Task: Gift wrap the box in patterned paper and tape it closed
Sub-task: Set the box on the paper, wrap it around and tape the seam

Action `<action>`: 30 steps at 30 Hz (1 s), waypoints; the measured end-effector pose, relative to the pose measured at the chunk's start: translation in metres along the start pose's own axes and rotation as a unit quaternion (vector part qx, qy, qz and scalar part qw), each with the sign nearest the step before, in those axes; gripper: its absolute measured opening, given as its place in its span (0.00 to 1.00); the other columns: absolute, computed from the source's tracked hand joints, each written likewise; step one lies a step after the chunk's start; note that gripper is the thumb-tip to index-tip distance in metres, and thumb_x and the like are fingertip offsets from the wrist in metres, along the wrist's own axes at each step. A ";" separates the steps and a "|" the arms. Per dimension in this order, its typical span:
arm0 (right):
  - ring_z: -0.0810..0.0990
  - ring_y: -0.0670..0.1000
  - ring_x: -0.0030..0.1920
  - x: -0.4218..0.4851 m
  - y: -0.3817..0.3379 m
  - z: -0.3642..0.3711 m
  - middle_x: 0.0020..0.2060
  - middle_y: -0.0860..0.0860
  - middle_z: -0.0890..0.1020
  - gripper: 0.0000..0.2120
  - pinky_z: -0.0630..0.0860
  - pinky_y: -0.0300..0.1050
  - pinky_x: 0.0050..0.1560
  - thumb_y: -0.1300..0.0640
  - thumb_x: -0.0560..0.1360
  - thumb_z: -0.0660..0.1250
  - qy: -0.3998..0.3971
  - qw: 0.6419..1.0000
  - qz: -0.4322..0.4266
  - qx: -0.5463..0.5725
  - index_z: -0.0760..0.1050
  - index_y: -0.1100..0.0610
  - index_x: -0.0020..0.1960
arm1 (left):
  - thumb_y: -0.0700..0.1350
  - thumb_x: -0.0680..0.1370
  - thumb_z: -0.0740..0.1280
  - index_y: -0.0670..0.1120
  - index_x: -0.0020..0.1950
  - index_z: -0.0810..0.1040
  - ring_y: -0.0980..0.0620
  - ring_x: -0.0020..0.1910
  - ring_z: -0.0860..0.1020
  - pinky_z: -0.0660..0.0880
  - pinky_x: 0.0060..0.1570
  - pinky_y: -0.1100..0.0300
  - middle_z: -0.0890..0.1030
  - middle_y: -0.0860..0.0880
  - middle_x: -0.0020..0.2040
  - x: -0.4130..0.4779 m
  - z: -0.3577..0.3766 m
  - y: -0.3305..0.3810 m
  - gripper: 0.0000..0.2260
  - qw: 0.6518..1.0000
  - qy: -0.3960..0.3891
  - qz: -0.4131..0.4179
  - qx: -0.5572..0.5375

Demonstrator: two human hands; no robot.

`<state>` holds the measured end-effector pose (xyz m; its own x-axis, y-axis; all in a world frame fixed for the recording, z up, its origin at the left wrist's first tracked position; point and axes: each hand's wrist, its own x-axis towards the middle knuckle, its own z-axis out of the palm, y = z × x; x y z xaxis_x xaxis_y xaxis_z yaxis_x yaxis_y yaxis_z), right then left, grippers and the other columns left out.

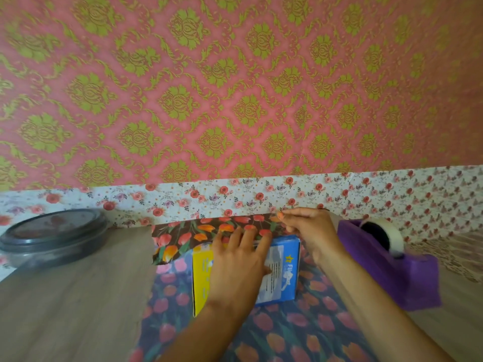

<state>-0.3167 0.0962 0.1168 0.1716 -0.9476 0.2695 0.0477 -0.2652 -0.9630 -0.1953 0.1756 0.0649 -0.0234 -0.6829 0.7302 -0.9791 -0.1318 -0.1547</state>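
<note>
A blue and yellow box (pixel 286 267) lies on a sheet of dark tulip-patterned paper (pixel 274 333), pale side up. The far edge of the paper (pixel 183 239) is folded over the box's far end, showing bright tulips. My left hand (pixel 235 262) lies flat on the box, its fingertips pressing that folded flap down. My right hand (pixel 311 231) hovers at the flap's far right corner, its thumb and fingers pinched together; a small strip of clear tape seems to be between them, but it is hard to see.
A purple tape dispenser (pixel 392 267) with a clear roll stands right of the box. A dark round lidded container (pixel 52 236) sits at the left. The wooden table (pixel 73 304) ends at a floral-papered wall behind.
</note>
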 end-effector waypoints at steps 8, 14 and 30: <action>0.74 0.44 0.24 0.007 0.004 -0.003 0.20 0.47 0.77 0.06 0.73 0.40 0.37 0.65 0.67 0.74 -0.029 0.998 0.029 -0.043 0.80 0.57 0.34 | 0.60 0.51 0.81 0.50 0.53 0.81 0.44 0.46 0.82 0.78 0.45 0.44 0.82 0.47 0.47 -0.001 0.002 -0.001 0.34 1.000 -0.005 -0.004 0.022; 0.74 0.47 0.28 0.015 -0.001 -0.004 0.23 0.52 0.77 0.06 0.74 0.38 0.36 0.69 0.66 0.73 -0.057 0.992 0.053 -0.102 0.79 0.61 0.39 | 0.60 0.52 0.80 0.50 0.55 0.81 0.44 0.46 0.82 0.77 0.46 0.44 0.82 0.47 0.48 0.000 0.000 -0.001 0.34 1.000 -0.011 0.006 0.026; 0.67 0.43 0.23 -0.001 0.023 -0.059 0.27 0.48 0.73 0.07 0.62 0.31 0.20 0.60 0.72 0.71 0.019 0.992 0.111 -0.063 0.76 0.57 0.49 | 0.60 0.52 0.80 0.50 0.53 0.82 0.45 0.45 0.82 0.78 0.44 0.44 0.83 0.47 0.47 0.000 0.002 -0.004 0.33 0.999 0.010 0.013 0.027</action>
<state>-0.3742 0.0803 0.0945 0.1272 -0.9905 0.0520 -0.1116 -0.0664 -0.9915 -0.1910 0.1745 0.0643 -0.0526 -0.6719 0.7388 -0.9657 -0.1542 -0.2091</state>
